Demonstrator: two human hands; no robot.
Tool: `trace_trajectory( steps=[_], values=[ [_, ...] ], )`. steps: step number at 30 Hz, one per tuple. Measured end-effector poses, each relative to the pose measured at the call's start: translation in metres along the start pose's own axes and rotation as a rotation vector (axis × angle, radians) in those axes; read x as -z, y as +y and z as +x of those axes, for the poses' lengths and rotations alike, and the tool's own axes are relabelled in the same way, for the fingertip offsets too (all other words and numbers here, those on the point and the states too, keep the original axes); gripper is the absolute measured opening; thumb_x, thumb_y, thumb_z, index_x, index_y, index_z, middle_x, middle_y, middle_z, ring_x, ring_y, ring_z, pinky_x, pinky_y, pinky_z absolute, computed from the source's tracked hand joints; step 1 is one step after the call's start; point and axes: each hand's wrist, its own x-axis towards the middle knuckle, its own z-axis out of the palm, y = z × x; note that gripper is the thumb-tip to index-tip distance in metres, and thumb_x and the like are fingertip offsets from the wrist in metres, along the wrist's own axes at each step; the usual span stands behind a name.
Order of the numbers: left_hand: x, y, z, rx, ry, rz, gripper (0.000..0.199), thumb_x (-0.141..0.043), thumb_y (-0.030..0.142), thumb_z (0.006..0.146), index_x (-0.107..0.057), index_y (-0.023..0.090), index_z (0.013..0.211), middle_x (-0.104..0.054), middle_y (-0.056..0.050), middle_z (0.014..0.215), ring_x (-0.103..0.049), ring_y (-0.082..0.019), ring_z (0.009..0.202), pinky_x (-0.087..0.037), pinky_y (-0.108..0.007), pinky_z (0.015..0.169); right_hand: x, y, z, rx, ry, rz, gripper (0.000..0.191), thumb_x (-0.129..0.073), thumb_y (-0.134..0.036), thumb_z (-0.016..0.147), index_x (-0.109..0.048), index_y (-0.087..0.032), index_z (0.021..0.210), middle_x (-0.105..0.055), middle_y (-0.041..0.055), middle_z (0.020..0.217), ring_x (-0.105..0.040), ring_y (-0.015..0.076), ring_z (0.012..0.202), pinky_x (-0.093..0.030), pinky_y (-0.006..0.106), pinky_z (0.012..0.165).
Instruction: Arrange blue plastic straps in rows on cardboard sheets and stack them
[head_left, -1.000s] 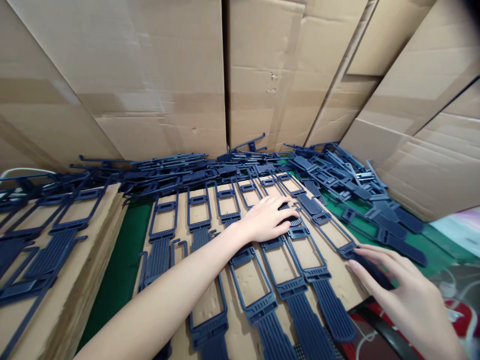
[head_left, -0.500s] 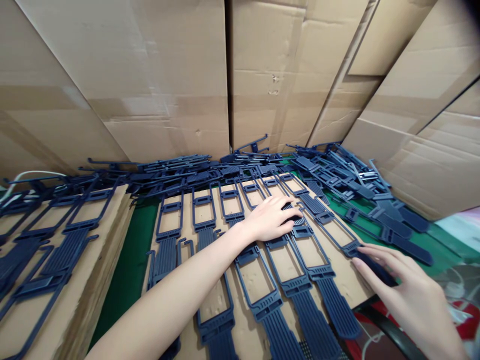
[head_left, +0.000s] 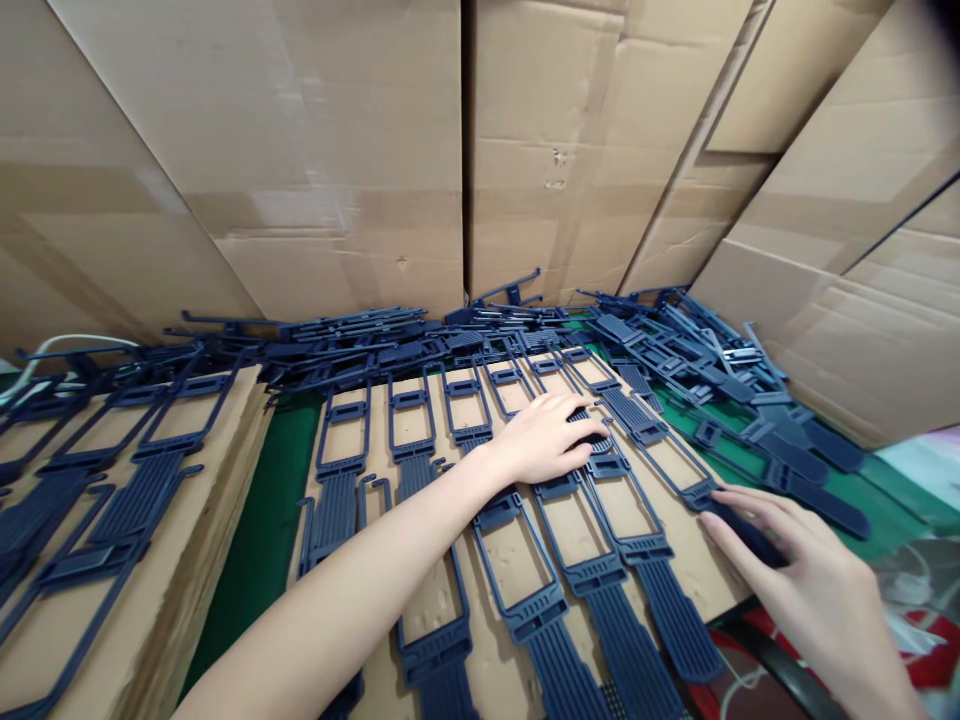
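Note:
Several dark blue plastic folding stands, with open rectangular frames and ribbed flat ends, lie in a row on a cardboard sheet (head_left: 705, 575). My left hand (head_left: 546, 438) rests palm down on the upper middle of the row, fingers apart, its fingertips over the ribbed section of one stand. My right hand (head_left: 817, 575) is at the board's right edge. Its thumb and fingers close around the near end of the rightmost stand (head_left: 701, 493). Part of that end is hidden by the hand.
Behind the board lies a long heap of loose blue stands (head_left: 360, 345), with more at the right (head_left: 795, 450). A second cardboard stack (head_left: 225, 470) carrying stands is at left. Green table surface (head_left: 259, 520) shows between them. Tall cardboard boxes (head_left: 337, 150) wall off the back.
The whole view has shifted slightly. Both hands keep nearly the same places on the stands, with the right hand's grip unchanged.

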Motion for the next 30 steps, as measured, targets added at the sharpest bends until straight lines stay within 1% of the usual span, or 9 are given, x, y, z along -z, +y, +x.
trace_trajectory(
  steps=[4, 9, 14, 21, 26, 30],
  values=[
    [0.0005, 0.0004, 0.0005, 0.002, -0.004, -0.005, 0.032, -0.042, 0.029, 0.091, -0.060, 0.024, 0.117, -0.047, -0.009, 0.135, -0.043, -0.023, 0.125, -0.033, -0.041, 0.106, -0.0009, -0.0008, 0.0011, -0.004, 0.006, 0.007, 0.041, -0.050, -0.061, 0.081, -0.064, -0.026, 0.097, -0.065, 0.0027, 0.106, -0.060, 0.0236, 0.095, -0.048, 0.039, 0.082],
    [0.0007, 0.0002, 0.0001, 0.002, -0.008, -0.011, 0.032, -0.043, 0.028, 0.091, -0.059, 0.024, 0.118, -0.047, -0.009, 0.136, -0.042, -0.023, 0.126, -0.033, -0.041, 0.106, -0.0007, -0.0025, 0.0027, -0.002, 0.015, 0.001, 0.039, -0.051, -0.059, 0.081, -0.065, -0.025, 0.093, -0.065, 0.0032, 0.105, -0.061, 0.0232, 0.094, -0.047, 0.038, 0.083],
    [0.0024, 0.0009, 0.0004, 0.001, -0.014, -0.005, 0.032, -0.042, 0.028, 0.091, -0.059, 0.023, 0.118, -0.046, -0.009, 0.137, -0.042, -0.024, 0.126, -0.032, -0.042, 0.106, -0.0010, -0.0038, 0.0049, -0.004, 0.014, -0.013, 0.038, -0.050, -0.058, 0.082, -0.065, -0.025, 0.093, -0.065, 0.0032, 0.104, -0.059, 0.0232, 0.097, -0.046, 0.037, 0.083],
    [0.0054, 0.0025, 0.0006, 0.005, -0.034, 0.002, 0.032, -0.042, 0.029, 0.091, -0.059, 0.023, 0.118, -0.047, -0.009, 0.135, -0.044, -0.024, 0.123, -0.034, -0.041, 0.105, -0.0039, 0.0020, 0.0059, -0.042, -0.010, 0.004, 0.040, -0.052, -0.060, 0.080, -0.065, -0.025, 0.094, -0.065, 0.0033, 0.105, -0.059, 0.0213, 0.085, -0.047, 0.034, 0.073],
    [0.0058, 0.0024, 0.0010, 0.007, -0.043, 0.004, 0.032, -0.042, 0.029, 0.092, -0.058, 0.023, 0.118, -0.046, -0.009, 0.137, -0.043, -0.024, 0.124, -0.032, -0.042, 0.106, -0.0055, 0.0027, 0.0052, -0.042, -0.007, 0.031, 0.037, -0.052, -0.058, 0.081, -0.063, -0.026, 0.096, -0.064, 0.0022, 0.106, -0.059, 0.0203, 0.088, -0.047, 0.033, 0.075],
    [0.0065, 0.0026, 0.0006, 0.010, -0.048, 0.005, 0.032, -0.042, 0.029, 0.092, -0.058, 0.022, 0.118, -0.046, -0.010, 0.137, -0.043, -0.024, 0.125, -0.032, -0.042, 0.107, -0.0074, 0.0023, 0.0051, -0.020, 0.016, 0.046, 0.036, -0.053, -0.056, 0.081, -0.064, -0.025, 0.093, -0.064, 0.0028, 0.106, -0.059, 0.0207, 0.091, -0.047, 0.033, 0.076]
  ],
)
